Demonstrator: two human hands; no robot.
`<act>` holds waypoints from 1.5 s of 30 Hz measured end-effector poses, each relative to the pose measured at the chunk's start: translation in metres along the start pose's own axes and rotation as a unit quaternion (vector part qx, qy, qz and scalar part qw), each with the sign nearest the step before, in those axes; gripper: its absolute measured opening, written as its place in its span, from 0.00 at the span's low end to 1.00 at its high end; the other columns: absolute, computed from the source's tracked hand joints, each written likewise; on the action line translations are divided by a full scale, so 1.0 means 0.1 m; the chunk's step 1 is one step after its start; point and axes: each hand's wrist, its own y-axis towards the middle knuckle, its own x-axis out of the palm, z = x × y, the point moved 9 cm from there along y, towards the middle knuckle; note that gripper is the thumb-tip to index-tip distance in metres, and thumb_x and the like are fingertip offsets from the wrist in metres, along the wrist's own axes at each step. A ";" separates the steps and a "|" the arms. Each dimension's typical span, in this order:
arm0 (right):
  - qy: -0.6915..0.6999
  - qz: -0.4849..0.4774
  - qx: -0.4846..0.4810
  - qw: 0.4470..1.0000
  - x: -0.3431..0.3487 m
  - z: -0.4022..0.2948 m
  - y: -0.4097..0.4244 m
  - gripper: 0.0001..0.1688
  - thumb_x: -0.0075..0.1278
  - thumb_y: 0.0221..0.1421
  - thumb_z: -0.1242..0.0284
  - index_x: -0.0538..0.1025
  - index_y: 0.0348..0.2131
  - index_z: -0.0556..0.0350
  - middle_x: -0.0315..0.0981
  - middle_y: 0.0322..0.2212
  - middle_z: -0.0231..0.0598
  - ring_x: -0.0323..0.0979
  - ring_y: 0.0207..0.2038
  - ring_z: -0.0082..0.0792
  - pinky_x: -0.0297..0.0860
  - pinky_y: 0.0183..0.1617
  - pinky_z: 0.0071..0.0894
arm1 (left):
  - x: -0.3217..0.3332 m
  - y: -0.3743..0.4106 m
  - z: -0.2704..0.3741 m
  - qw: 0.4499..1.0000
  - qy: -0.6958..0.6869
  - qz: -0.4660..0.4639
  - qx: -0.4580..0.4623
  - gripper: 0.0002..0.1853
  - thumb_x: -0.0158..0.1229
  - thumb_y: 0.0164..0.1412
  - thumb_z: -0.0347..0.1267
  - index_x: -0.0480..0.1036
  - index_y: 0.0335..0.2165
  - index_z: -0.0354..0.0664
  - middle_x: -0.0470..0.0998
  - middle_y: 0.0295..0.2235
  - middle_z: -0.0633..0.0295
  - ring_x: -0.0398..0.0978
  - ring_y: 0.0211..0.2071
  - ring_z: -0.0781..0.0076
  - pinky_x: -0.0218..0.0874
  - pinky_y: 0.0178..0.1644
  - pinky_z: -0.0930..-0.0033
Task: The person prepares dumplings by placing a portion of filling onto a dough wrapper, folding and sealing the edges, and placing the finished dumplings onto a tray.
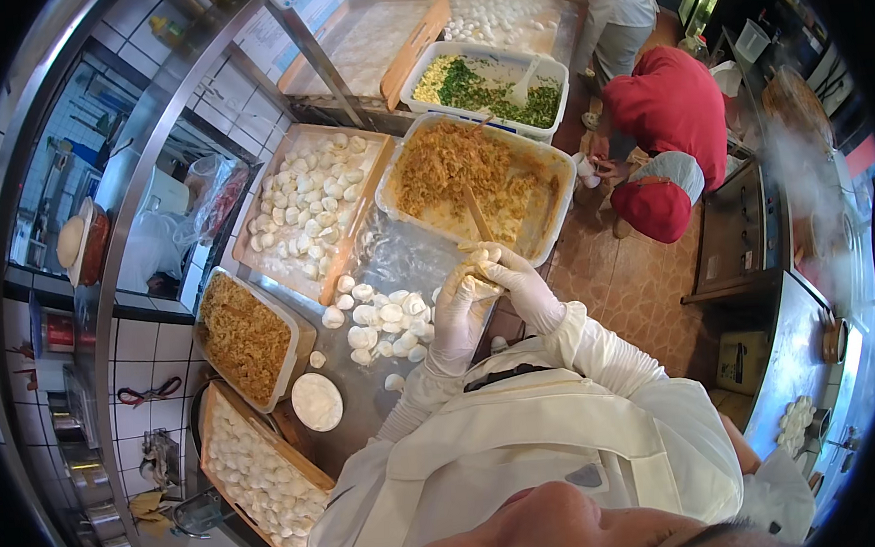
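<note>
In front of my chest, my left hand (pixel 456 308) and my right hand (pixel 519 277), both in pale gloves, meet around a small piece of dough (pixel 485 279). Fingers hide much of it, so I cannot tell how far it is closed. Just beyond them stands a white plastic tub of orange-brown filling (pixel 442 169), with a wooden paddle (pixel 477 212) leaning in it. Left of my hands, several dough pieces (pixel 391 318) lie loose on the floured steel table (pixel 398 249). Closer to my left sleeve is a round container of white flour (pixel 317 402).
Wooden trays of shaped dough pieces stand at the left (pixel 313 198) and near left (pixel 258 480). A second filling tub (pixel 250 337) sits between them. Farther off is a tub of chopped greens (pixel 490 93). A person in red (pixel 665 117) bends at the right, near steaming equipment.
</note>
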 end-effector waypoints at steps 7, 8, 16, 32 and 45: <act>-0.271 0.029 -0.129 0.954 -0.01 -0.33 0.02 0.47 0.67 0.42 0.61 0.64 0.55 0.65 0.65 0.44 0.36 0.64 0.47 0.27 0.62 0.54 0.26 | -0.15 0.14 -0.13 0.998 -0.046 0.053 0.008 0.21 0.45 0.67 0.39 0.66 0.51 0.35 0.74 0.47 0.54 0.71 0.48 0.65 0.62 0.56 0.63; -0.187 0.024 -0.103 0.977 -0.07 -0.25 0.06 0.45 0.66 0.43 0.61 0.64 0.55 0.65 0.66 0.43 0.35 0.66 0.46 0.27 0.63 0.53 0.26 | -0.16 0.18 -0.17 0.997 -0.053 0.047 0.009 0.20 0.45 0.67 0.40 0.66 0.50 0.35 0.74 0.46 0.54 0.72 0.47 0.65 0.62 0.55 0.64; 0.057 -0.030 -0.025 0.998 -0.44 -0.16 0.34 0.29 0.56 0.53 0.63 0.71 0.49 0.65 0.74 0.38 0.36 0.71 0.41 0.25 0.67 0.47 0.23 | 0.13 0.61 -0.30 0.992 -0.011 0.119 0.031 0.20 0.43 0.69 0.39 0.71 0.43 0.32 0.76 0.39 0.56 0.74 0.41 0.69 0.64 0.48 0.68; -0.004 0.079 -0.048 0.996 -1.50 -0.65 0.60 0.10 0.48 0.55 0.76 0.76 0.35 0.64 0.75 0.30 0.34 0.72 0.32 0.24 0.68 0.36 0.24 | 0.42 1.28 -1.10 0.959 -0.023 0.282 0.033 0.16 0.41 0.69 0.37 0.69 0.43 0.36 0.75 0.39 0.60 0.74 0.41 0.70 0.67 0.47 0.69; -0.209 -0.013 -0.042 0.977 -1.32 -0.34 0.91 0.13 0.50 0.55 0.69 0.78 0.31 0.62 0.76 0.23 0.42 0.74 0.27 0.33 0.69 0.35 0.32 | 0.16 1.07 -0.80 0.895 0.283 0.316 0.134 0.16 0.46 0.64 0.35 0.70 0.43 0.33 0.75 0.43 0.57 0.74 0.42 0.69 0.66 0.44 0.70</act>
